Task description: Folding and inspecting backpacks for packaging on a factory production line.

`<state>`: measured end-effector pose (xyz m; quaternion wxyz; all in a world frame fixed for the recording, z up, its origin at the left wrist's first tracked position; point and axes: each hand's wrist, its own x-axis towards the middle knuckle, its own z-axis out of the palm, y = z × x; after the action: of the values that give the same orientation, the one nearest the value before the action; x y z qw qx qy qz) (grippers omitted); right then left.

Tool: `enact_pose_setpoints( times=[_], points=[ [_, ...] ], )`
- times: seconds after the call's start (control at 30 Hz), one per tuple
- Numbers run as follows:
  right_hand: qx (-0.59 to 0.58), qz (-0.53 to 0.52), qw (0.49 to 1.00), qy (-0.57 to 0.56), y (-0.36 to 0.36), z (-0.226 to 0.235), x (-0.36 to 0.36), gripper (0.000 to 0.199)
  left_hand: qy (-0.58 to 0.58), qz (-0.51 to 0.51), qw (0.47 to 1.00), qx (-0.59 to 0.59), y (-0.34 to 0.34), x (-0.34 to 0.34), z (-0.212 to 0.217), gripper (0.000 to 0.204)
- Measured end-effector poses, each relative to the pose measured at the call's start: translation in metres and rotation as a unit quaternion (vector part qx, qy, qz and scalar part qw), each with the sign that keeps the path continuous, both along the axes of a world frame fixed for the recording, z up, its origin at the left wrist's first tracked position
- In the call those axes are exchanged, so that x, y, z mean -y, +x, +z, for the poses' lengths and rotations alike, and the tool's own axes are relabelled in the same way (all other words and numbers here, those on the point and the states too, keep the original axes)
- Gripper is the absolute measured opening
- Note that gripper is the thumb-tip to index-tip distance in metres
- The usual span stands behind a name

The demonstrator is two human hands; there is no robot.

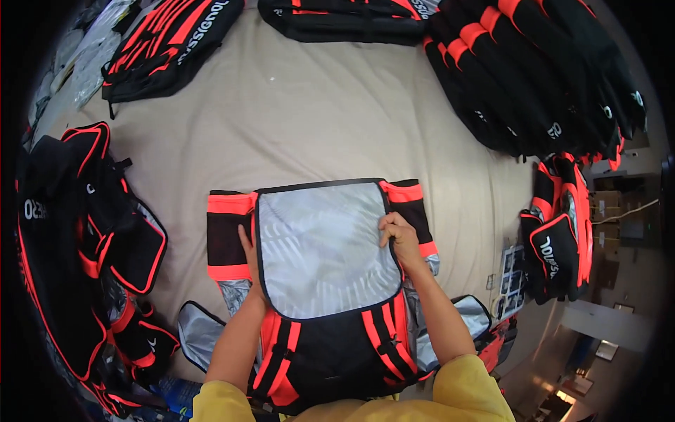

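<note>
A black and neon red backpack (330, 352) lies in front of me with its straps toward my body. Its top flap (323, 246) is spread flat, grey lining facing up, with black binding around the edge. My left hand (252, 264) rests along the flap's left edge, fingers stretched out, partly hidden by the flap. At the right edge, my right hand (399, 238) has its fingers curled and pressed together on the lining, gripping the flap there. Black panels with red bands stick out on both sides, the left side panel (228, 228) being more fully visible.
Several black and red bags line the beige covered table (337, 112): a pile at the far right (527, 77), bags along the far edge (344, 21), and a heap at the left (63, 239). Another bag (555, 246) sits at the right beside a clear plastic tray (512, 274).
</note>
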<state>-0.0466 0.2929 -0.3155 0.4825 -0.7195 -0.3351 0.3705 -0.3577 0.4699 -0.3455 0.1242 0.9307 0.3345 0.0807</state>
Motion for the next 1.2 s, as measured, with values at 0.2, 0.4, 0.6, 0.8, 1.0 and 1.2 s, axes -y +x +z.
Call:
enact_pose_setpoints(
  times=[0.2, 0.4, 0.6, 0.8, 1.0, 1.2],
  points=[
    [0.028, -0.011, 1.000, -0.008, -0.004, 0.013, -0.008, 0.016, -0.037, 0.024, 0.999, 0.001, -0.006, 0.000, 0.009, 0.069],
    [0.118, 0.038, 0.991, 0.059, 0.009, -0.006, 0.010, 0.015, -0.058, 0.032, 0.998, 0.006, 0.013, 0.007, 0.025, 0.069],
    [0.125, 0.040, 0.991, 0.038, 0.014, -0.010, 0.004, 0.018, -0.057, 0.012, 0.998, 0.010, 0.010, 0.001, 0.026, 0.073],
    [0.131, 0.044, 0.989, 0.058, 0.011, -0.019, -0.002, 0.017, -0.220, 0.100, 0.950, 0.199, -0.002, 0.004, -0.030, 0.069],
    [0.060, 0.032, 0.995, 0.076, 0.004, -0.015, -0.002, 0.012, -0.209, 0.082, 0.952, 0.209, -0.003, 0.001, -0.027, 0.058],
    [0.080, 0.037, 0.994, 0.072, 0.005, -0.014, 0.001, 0.012, 0.069, 0.001, 0.997, 0.044, 0.002, 0.003, -0.012, 0.061]
  ],
)
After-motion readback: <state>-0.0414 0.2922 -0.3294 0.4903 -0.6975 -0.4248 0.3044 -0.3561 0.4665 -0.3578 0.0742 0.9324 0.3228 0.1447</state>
